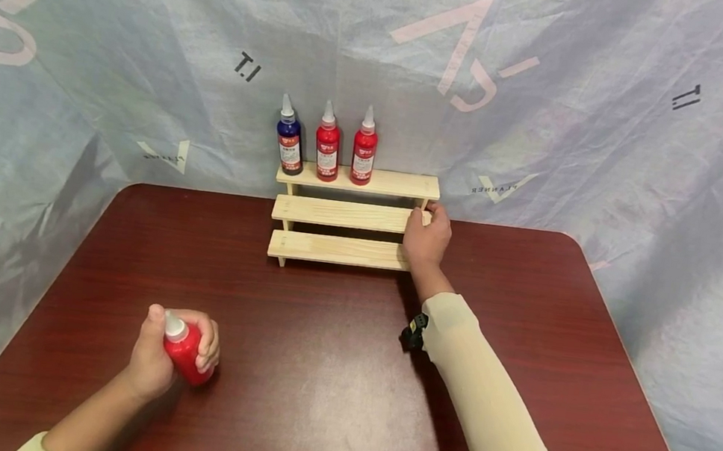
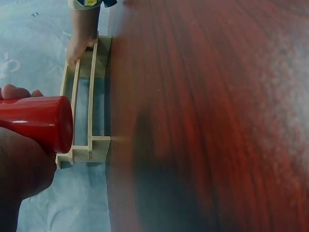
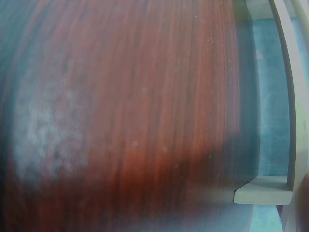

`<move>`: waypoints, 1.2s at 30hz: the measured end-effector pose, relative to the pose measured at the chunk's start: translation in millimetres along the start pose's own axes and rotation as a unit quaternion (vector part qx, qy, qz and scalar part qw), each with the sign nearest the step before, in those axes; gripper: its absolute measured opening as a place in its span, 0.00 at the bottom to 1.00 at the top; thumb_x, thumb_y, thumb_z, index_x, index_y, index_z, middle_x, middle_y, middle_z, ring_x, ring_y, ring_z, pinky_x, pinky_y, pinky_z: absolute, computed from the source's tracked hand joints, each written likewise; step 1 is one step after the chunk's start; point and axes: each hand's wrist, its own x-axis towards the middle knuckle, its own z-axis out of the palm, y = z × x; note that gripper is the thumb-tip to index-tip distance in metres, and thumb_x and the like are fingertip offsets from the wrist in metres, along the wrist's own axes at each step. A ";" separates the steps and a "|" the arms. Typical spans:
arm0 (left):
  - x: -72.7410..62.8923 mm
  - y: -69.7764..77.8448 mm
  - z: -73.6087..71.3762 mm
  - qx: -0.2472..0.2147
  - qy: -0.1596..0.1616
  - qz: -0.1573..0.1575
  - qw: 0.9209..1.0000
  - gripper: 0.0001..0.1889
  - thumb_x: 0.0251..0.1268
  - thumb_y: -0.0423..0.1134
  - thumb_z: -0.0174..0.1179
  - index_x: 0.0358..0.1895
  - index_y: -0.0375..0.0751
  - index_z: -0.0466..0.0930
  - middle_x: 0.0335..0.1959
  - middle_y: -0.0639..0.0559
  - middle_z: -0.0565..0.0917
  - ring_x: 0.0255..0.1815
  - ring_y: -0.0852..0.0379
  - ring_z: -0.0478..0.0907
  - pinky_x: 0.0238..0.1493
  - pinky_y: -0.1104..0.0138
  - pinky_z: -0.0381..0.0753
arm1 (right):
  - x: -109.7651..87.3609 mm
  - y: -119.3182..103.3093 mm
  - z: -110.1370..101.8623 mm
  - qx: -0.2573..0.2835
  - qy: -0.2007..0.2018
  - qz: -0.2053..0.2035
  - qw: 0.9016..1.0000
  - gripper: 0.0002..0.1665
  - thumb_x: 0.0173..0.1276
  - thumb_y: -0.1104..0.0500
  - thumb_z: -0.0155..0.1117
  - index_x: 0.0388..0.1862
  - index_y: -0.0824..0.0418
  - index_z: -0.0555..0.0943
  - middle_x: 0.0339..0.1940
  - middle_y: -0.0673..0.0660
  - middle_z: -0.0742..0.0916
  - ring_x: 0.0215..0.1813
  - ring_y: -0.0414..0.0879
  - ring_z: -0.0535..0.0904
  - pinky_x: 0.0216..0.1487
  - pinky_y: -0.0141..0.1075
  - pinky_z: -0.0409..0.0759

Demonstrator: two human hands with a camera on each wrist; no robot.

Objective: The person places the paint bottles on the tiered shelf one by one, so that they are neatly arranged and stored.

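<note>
My left hand grips a red bottle with a pale pointed cap, held tilted over the left front of the table. The bottle's round base faces the left wrist camera. At the right end of a three-tier wooden rack, my right hand holds the rack's side, thumb toward the middle shelf; some fingers are hidden behind it. On the top shelf stand a dark blue bottle and two red bottles, one in the middle and one to its right. Only the rack's edge shows in the right wrist view.
The rack stands at the back of a dark red wooden table, close to a grey printed cloth that hangs behind and along both sides. A black wrist camera is strapped at the right sleeve.
</note>
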 end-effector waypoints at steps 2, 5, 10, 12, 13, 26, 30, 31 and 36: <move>0.8 -0.6 0.0 0.002 -0.002 -0.001 1.000 0.40 0.86 0.63 0.24 0.25 0.32 0.66 0.17 0.40 0.67 0.16 0.44 0.64 0.16 0.54 0.68 | 0.4 0.5 0.2 0.000 0.002 -0.001 1.000 0.24 0.79 0.53 0.57 0.65 0.66 0.79 0.68 0.67 0.83 0.76 0.61 0.75 0.76 0.53 0.73; 2.0 -1.3 0.3 0.007 -0.003 -0.001 1.000 0.40 0.87 0.63 0.24 0.25 0.32 0.65 0.17 0.40 0.67 0.16 0.44 0.64 0.16 0.54 0.68 | 1.2 1.1 0.5 0.001 0.006 -0.004 1.000 0.23 0.79 0.53 0.58 0.65 0.66 0.79 0.68 0.67 0.83 0.75 0.61 0.75 0.76 0.53 0.74; 5.3 -1.7 2.3 0.013 0.000 0.006 1.000 0.39 0.87 0.61 0.24 0.25 0.32 0.65 0.17 0.40 0.67 0.16 0.44 0.64 0.16 0.54 0.68 | 2.7 1.9 1.0 0.000 0.011 -0.010 1.000 0.22 0.78 0.54 0.58 0.63 0.66 0.80 0.67 0.67 0.84 0.74 0.61 0.76 0.75 0.53 0.74; 7.6 -2.1 3.5 0.017 0.000 0.011 1.000 0.39 0.88 0.60 0.24 0.25 0.32 0.66 0.17 0.40 0.67 0.16 0.45 0.65 0.16 0.54 0.68 | 3.1 2.0 1.0 0.001 0.010 -0.009 1.000 0.23 0.78 0.54 0.58 0.64 0.66 0.80 0.67 0.67 0.84 0.74 0.61 0.76 0.75 0.53 0.74; 8.7 -2.3 4.1 0.016 -0.001 0.013 1.000 0.38 0.88 0.60 0.25 0.26 0.31 0.66 0.17 0.40 0.67 0.17 0.45 0.65 0.16 0.54 0.68 | 3.3 2.1 1.1 0.000 0.008 -0.007 1.000 0.23 0.78 0.54 0.58 0.64 0.66 0.80 0.67 0.67 0.83 0.74 0.61 0.76 0.75 0.53 0.74; 16.3 -5.6 7.9 -0.014 -0.020 0.038 0.999 0.37 0.89 0.59 0.26 0.28 0.29 0.65 0.19 0.40 0.67 0.18 0.45 0.64 0.18 0.53 0.66 | 2.6 3.7 2.0 -0.004 0.006 -0.009 1.000 0.24 0.78 0.53 0.57 0.64 0.66 0.80 0.67 0.67 0.84 0.74 0.61 0.76 0.75 0.52 0.74; 16.5 -6.7 8.7 -0.007 -0.014 0.042 0.999 0.37 0.89 0.59 0.25 0.28 0.29 0.65 0.19 0.41 0.68 0.18 0.45 0.64 0.18 0.53 0.67 | 3.1 4.1 2.2 -0.004 0.006 -0.011 1.000 0.23 0.79 0.52 0.57 0.64 0.66 0.80 0.67 0.67 0.84 0.73 0.61 0.77 0.74 0.52 0.74; 16.5 -6.9 9.1 -0.004 -0.012 0.042 0.999 0.37 0.89 0.58 0.24 0.28 0.29 0.65 0.19 0.41 0.68 0.18 0.45 0.64 0.18 0.54 0.67 | 3.0 3.9 1.9 -0.003 0.006 -0.011 1.000 0.23 0.79 0.53 0.57 0.64 0.66 0.80 0.66 0.67 0.84 0.73 0.61 0.77 0.74 0.52 0.75; 17.3 -8.2 11.4 0.003 -0.007 0.037 0.999 0.37 0.89 0.57 0.22 0.27 0.30 0.65 0.19 0.41 0.67 0.17 0.46 0.64 0.18 0.54 0.67 | 2.9 4.0 1.7 -0.003 0.009 -0.010 1.000 0.23 0.78 0.53 0.58 0.63 0.66 0.80 0.66 0.67 0.84 0.73 0.61 0.77 0.74 0.52 0.74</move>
